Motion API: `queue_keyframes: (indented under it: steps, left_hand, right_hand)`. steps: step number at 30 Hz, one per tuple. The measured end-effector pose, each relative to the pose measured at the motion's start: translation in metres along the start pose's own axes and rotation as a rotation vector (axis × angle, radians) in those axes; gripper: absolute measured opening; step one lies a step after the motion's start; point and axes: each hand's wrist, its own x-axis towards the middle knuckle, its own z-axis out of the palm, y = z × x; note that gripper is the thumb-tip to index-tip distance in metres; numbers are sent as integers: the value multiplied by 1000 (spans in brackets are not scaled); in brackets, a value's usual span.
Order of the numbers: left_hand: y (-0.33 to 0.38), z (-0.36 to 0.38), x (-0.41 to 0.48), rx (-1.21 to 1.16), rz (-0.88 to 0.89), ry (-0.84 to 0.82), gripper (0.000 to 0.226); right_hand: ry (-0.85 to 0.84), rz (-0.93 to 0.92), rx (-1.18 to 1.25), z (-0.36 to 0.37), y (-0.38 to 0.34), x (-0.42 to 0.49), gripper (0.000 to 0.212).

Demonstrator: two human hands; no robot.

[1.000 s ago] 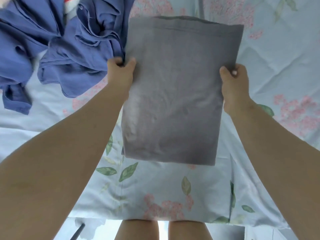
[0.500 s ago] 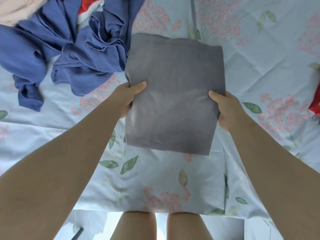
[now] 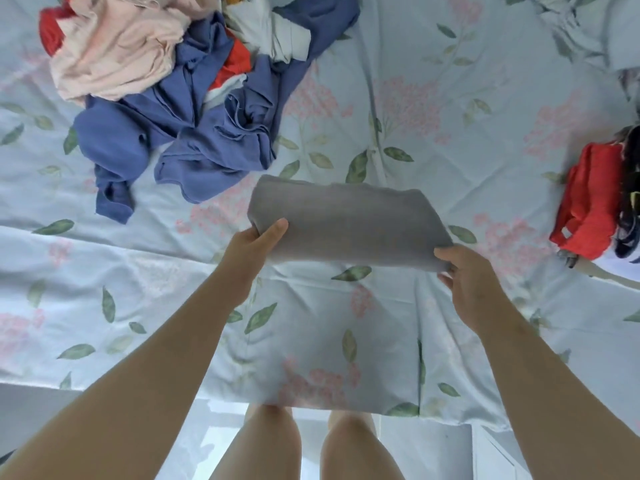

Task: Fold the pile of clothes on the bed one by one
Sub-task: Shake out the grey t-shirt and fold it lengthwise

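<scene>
Grey garment [image 3: 349, 223]: left grip [image 3: 256, 245], right grip [image 3: 467, 277]

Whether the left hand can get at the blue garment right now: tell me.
Probably not yet: the left hand grips the folded grey cloth. The blue garment lies unblocked just beyond it, so once freed, likely yes.

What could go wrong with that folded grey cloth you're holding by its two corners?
1. The left hand and right hand pinch the folded grey fabric garment only at its near corners, so its layers might sag and fall open.
2. The crumpled blue fabric garment lies close beside it on the floral light-blue bed sheet; put down there, the neat fold could get mixed into the unfolded pile.
</scene>
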Motion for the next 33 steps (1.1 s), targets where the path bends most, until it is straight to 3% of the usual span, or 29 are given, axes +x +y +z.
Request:
queue_keyframes:
  steps: [3, 6, 7, 9, 12, 16, 18, 20, 24, 26, 29, 33]
  left_hand:
    - [-49, -2, -16, 9, -165, 30, 32]
    - [-95, -10, -33, 84, -311, 61, 35]
    - [-110, -14, -37, 106, -352, 67, 41]
    - [-131, -21, -42, 168, -438, 61, 66]
    - [-143, -22, -40, 208, -502, 63, 80]
    - [-136, -11, -17, 253, -370, 168, 84]
    - [-129, -1, -3, 247, -358, 210, 81]
    - [-123, 7, 7, 227, -401, 201, 76]
    - [-110, 16, 13, 235, -511, 80, 55]
    - [-103, 15, 9, 204, -537, 37, 46]
    - [-88, 11, -4, 85, -502, 6, 40]
    - [-58, 6, -33, -39, -386, -35, 36]
  right_hand:
    - [47, 172, -96, -9, 49, -8, 20]
    - [29, 297, -211, -16, 91, -16, 8]
    - [12, 351, -254, -19, 103, -17, 6]
    - [-16, 401, -312, -21, 117, -21, 25]
    - [-9, 405, -369, -17, 125, -18, 36]
    - [85, 281, -398, -6, 127, 3, 40]
    - [130, 228, -351, 1, 129, 17, 65]
    - [146, 204, -310, 10, 128, 27, 76]
    - [152, 226, -218, 22, 122, 36, 66]
    - [95, 251, -209, 19, 116, 34, 46]
    - [22, 238, -161, 10, 100, 20, 26]
    - [-9, 166, -97, -3, 72, -12, 17]
